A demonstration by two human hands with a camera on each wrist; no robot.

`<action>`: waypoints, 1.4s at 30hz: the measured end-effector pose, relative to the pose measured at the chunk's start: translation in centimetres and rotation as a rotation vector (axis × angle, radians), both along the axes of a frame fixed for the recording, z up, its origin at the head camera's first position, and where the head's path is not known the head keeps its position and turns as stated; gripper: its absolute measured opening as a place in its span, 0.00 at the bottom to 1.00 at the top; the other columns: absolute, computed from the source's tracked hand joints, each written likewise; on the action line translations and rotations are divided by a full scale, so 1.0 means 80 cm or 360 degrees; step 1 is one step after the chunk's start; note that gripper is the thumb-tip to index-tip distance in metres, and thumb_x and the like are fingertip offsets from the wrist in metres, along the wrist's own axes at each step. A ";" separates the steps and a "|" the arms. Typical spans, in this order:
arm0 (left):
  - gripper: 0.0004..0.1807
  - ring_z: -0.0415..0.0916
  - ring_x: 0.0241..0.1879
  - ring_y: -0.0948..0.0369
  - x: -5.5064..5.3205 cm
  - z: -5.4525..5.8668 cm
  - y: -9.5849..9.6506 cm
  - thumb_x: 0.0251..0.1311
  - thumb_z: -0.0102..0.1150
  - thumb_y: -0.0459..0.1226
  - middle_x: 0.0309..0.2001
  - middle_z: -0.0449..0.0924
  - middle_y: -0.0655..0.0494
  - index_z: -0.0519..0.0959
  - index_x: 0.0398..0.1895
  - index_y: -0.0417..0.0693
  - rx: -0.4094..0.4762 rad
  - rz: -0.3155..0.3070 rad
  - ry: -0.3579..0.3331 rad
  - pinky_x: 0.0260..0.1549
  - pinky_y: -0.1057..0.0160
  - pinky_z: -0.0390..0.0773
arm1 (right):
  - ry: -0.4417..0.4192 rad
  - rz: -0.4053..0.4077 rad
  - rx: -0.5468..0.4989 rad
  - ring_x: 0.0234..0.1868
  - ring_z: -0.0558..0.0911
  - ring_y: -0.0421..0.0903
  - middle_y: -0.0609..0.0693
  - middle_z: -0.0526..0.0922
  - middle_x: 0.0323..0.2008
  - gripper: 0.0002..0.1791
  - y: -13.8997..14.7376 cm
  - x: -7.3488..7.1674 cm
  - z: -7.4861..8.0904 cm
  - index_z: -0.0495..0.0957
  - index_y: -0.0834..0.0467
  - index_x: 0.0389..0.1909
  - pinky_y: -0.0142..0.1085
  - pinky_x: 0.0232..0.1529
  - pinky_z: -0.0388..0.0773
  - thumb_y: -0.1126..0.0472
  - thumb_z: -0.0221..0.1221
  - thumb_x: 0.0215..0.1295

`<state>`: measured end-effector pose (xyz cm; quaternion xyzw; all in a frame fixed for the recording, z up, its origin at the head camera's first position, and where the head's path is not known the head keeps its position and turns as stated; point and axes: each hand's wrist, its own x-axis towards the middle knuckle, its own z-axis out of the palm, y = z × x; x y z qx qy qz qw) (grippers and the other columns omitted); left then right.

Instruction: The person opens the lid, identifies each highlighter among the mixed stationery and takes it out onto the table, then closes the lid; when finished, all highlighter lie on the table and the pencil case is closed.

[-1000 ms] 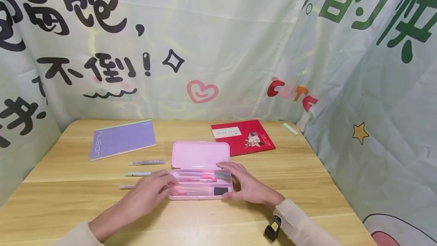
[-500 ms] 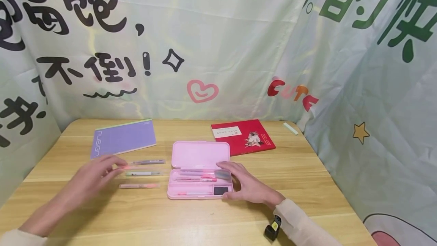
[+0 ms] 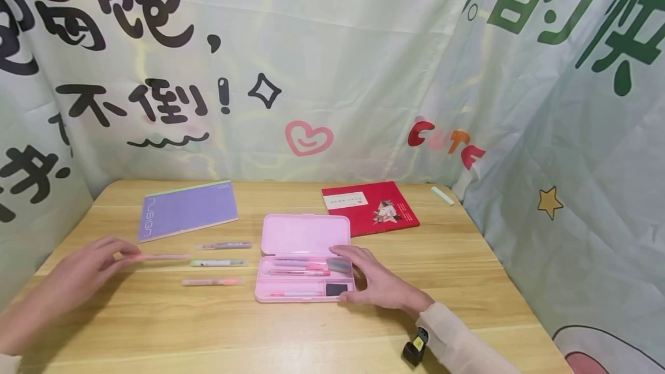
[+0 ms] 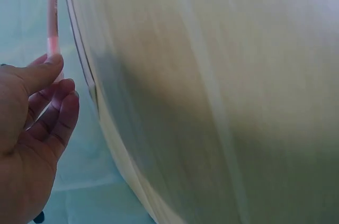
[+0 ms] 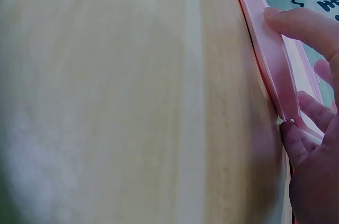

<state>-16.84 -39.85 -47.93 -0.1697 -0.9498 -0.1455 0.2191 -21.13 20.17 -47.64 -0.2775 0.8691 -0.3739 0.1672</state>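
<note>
At the left of the table my left hand [image 3: 96,264] pinches a pink highlighter pen [image 3: 163,257] by one end, its barrel pointing right. The left wrist view shows the pen [image 4: 53,17] between thumb and fingertips, the other fingers loosely bent. An opened pink pencil case [image 3: 305,235] lies at the middle, lid tilted back. My right hand [image 3: 381,281] grips its right end, thumb on the front wall and fingers toward the hinge; the right wrist view shows the thumb on the case wall [image 5: 270,54]. Several pens [image 3: 298,273] and a dark block [image 3: 336,290] lie inside.
Left of the case lie a purple-grey pen [image 3: 225,245], a green-tipped pen [image 3: 218,263] and a pink-tipped pen [image 3: 212,283]. Behind are a purple notebook [image 3: 188,209] and a red book [image 3: 371,206]. A pale strip [image 3: 442,195] lies at the far right.
My left hand has lifted the pink highlighter pen out of the case's front compartment and carried it left, past the row of pens. My right hand has stayed on the case.
</note>
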 end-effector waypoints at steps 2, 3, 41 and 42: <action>0.19 0.72 0.34 0.79 0.000 -0.003 -0.006 0.49 0.83 0.31 0.38 0.86 0.63 0.87 0.39 0.62 -0.0019 0.0008 -0.0024 0.30 0.65 0.75 | 0.0004 0.0005 -0.0003 0.82 0.58 0.50 0.38 0.58 0.84 0.52 0.000 0.000 0.001 0.59 0.22 0.81 0.68 0.79 0.64 0.41 0.78 0.60; 0.19 0.71 0.34 0.79 -0.001 -0.005 -0.008 0.49 0.83 0.31 0.38 0.86 0.63 0.87 0.39 0.62 -0.0031 0.0014 -0.0041 0.30 0.64 0.75 | 0.0003 0.0005 -0.0004 0.82 0.58 0.49 0.38 0.58 0.84 0.52 0.000 0.000 0.001 0.59 0.23 0.81 0.68 0.79 0.64 0.41 0.78 0.60; 0.07 0.83 0.47 0.32 -0.014 -0.005 -0.016 0.64 0.72 0.27 0.43 0.87 0.35 0.86 0.43 0.38 -0.0045 0.0236 -0.0361 0.42 0.30 0.80 | 0.0019 0.0011 -0.0010 0.81 0.59 0.54 0.44 0.58 0.85 0.52 0.001 0.000 0.000 0.59 0.27 0.83 0.72 0.77 0.63 0.41 0.77 0.61; 0.07 0.84 0.46 0.33 -0.014 -0.006 -0.015 0.63 0.72 0.27 0.42 0.88 0.36 0.86 0.43 0.39 -0.0038 0.0213 -0.0334 0.42 0.31 0.80 | 0.0018 0.0012 -0.0010 0.81 0.59 0.54 0.44 0.58 0.85 0.52 0.001 0.000 0.000 0.59 0.27 0.83 0.72 0.77 0.63 0.41 0.77 0.61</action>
